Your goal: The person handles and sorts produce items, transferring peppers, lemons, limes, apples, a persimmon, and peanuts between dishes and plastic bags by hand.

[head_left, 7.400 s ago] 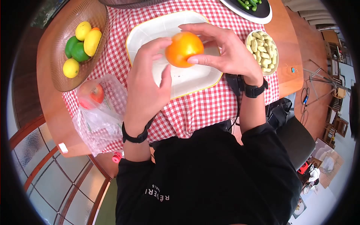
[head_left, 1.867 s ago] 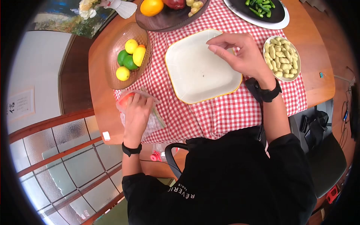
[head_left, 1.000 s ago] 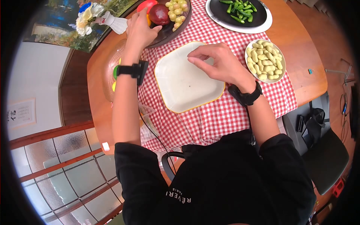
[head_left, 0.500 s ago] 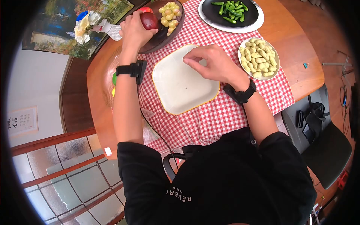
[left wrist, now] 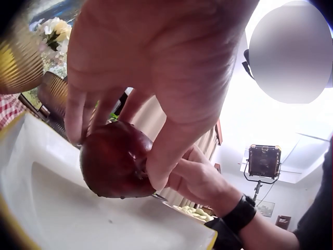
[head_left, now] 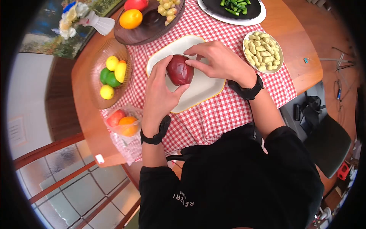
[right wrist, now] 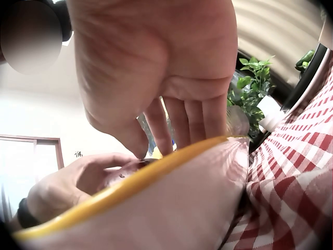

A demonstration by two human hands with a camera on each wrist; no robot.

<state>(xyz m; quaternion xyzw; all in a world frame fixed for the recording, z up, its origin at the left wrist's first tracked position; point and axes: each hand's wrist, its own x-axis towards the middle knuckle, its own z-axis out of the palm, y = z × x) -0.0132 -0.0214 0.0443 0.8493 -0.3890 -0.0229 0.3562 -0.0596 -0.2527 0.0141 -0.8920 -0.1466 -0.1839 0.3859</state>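
**One dark red apple in the fingers, over one white tray**

We count one dark red apple [head_left: 179, 70], and it is over the left part of the white tray [head_left: 202, 88]; whether it touches the tray's floor we cannot tell. Two hands meet at it. The left hand [head_left: 162, 86] holds it, thumb on one side and fingers curved along the other, spread just as wide as the fruit. The right hand [head_left: 217, 63] has its fingers stretched out, a narrow gap between thumb and forefinger. Its thumb tip touches the apple; whether the other fingertips touch, we cannot tell.

Left of the tray, we count five fruits plainly in the ribbed bowl [head_left: 99, 57]: two round lemons [head_left: 107, 92], one longer yellow fruit [head_left: 120, 72] and two green fruits [head_left: 113, 79]. A small orange-coloured patch peeks out behind them. Left of the tray and nearer the person, one plastic bag [head_left: 130, 148] has one red fruit [head_left: 115, 117] and one orange [head_left: 128, 126].

Beyond the tray, the dark bowl [head_left: 152, 29] carries one more orange [head_left: 130, 19], another red fruit [head_left: 136, 4] and one bunch of grapes [head_left: 167, 9]. Right of the tray we find one small bowl [head_left: 267, 72] of peanuts [head_left: 263, 49] and, beyond that, one black plate [head_left: 251, 17] of green peppers [head_left: 238, 5], both too crowded to count.
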